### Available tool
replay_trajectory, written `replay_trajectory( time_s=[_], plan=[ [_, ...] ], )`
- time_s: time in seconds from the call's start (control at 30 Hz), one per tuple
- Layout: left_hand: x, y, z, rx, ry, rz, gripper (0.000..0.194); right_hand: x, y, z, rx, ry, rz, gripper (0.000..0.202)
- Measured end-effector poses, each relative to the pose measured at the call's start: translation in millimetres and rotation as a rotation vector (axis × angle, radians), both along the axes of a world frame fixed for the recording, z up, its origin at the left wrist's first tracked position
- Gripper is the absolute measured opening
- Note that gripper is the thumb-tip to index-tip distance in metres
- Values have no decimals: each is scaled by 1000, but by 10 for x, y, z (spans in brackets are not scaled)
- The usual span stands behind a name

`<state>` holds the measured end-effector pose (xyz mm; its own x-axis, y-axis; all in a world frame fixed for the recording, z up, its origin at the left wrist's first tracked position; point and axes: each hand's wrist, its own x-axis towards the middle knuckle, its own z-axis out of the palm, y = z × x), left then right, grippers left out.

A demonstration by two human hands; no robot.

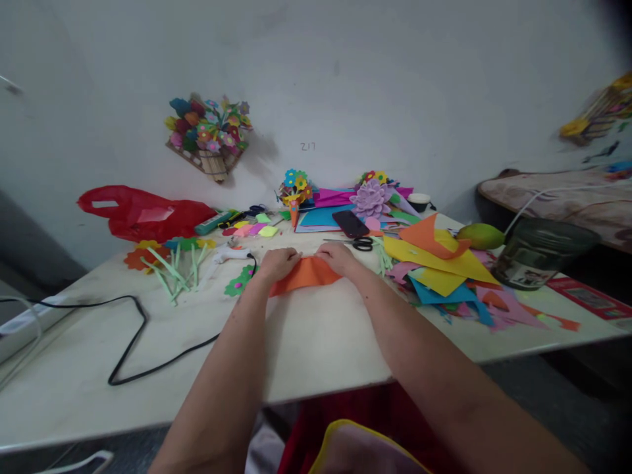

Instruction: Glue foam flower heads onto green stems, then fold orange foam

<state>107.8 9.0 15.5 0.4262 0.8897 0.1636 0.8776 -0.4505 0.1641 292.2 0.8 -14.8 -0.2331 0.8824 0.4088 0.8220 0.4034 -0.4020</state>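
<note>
An orange craft sheet (307, 275) is held up a little above the table in front of me, its near edge hanging down. My left hand (280, 263) is closed on its left upper edge, and my right hand (338, 257) pinches the upper edge on the right. Both sets of fingertips are partly hidden behind the sheet. Left of my left hand lie a green flower cutout (239, 282) with pink dots and a white glue gun (232, 254). Just beyond my right hand are black-handled scissors (362, 244).
Pale green strips (174, 273) and a red plastic bag (148, 214) lie on the left. A black cable (143, 322) crosses the table (326, 355). To the right are a heap of coloured scraps (444, 263), a mango-like fruit (480, 236) and a dark jar (538, 253). A phone (350, 224) lies behind.
</note>
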Motion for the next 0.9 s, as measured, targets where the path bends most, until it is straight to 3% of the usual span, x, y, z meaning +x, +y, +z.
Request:
replay_trajectory(
  time_s=[0.4,0.67,0.9],
  plan=[
    [-6,20,-28,-22,2,-1,43,-80,-21,-17,-77,96,45,21],
    [-67,67,-74,-142,-89,-10,31,-32,28,-80,-99,151,71,16],
    [-53,67,-82,-123,-98,-49,31,-60,-6,-42,-131,127,65,18]
  ],
)
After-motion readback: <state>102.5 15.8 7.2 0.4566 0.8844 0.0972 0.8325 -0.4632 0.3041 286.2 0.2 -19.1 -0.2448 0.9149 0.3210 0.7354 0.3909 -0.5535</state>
